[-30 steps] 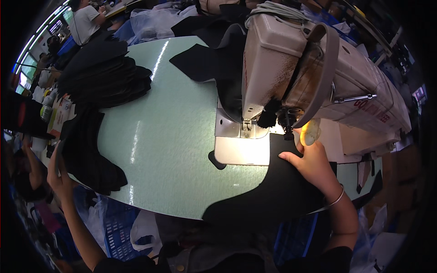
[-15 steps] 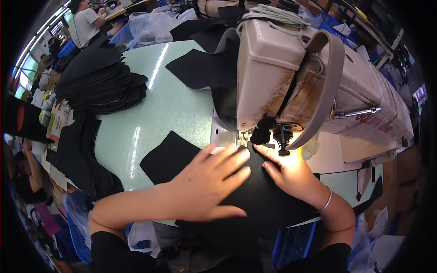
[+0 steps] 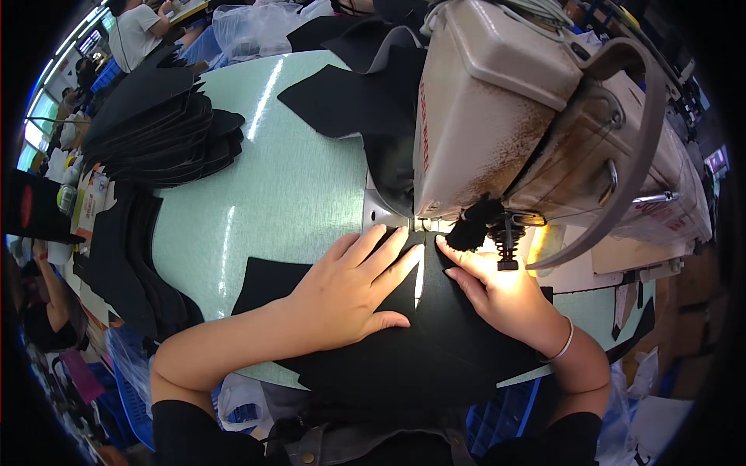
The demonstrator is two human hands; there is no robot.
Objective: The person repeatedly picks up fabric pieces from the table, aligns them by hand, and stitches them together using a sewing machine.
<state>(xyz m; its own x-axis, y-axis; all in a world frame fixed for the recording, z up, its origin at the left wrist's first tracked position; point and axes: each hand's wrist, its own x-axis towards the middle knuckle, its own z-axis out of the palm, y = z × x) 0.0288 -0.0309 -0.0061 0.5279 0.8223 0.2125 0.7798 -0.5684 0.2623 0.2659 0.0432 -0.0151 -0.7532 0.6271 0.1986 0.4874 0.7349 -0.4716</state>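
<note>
Black sheet pieces (image 3: pixel 388 361), of fabric or thin leather, lie in front of the sewing machine (image 3: pixel 486 93), with their far edge at its presser foot (image 3: pixel 426 224). My left hand (image 3: pixel 350 287) rests flat on the left part, fingers spread and fingertips close to the foot. On the right part lies my right hand (image 3: pixel 497 283), index finger stretched toward the foot and thumb out to the side; its other fingers are partly hidden in the lamp glare. A narrow pale gap (image 3: pixel 420 283) shows between the two parts. The needle is hidden behind the machine head.
Stacks of cut black pieces (image 3: pixel 159 128) stand at the left of the pale green table (image 3: pixel 311 190). More black sheets (image 3: pixel 350 97) lie behind the foot. A dark tuft (image 3: pixel 472 225) hangs by the machine head. Blue crates (image 3: pixel 501 412) sit below the table, and a person (image 3: pixel 136 35) is far left.
My left hand has come down flat on the black material, and the left part has shifted in under it. The right hand stays near the foot. The view has shifted slightly.
</note>
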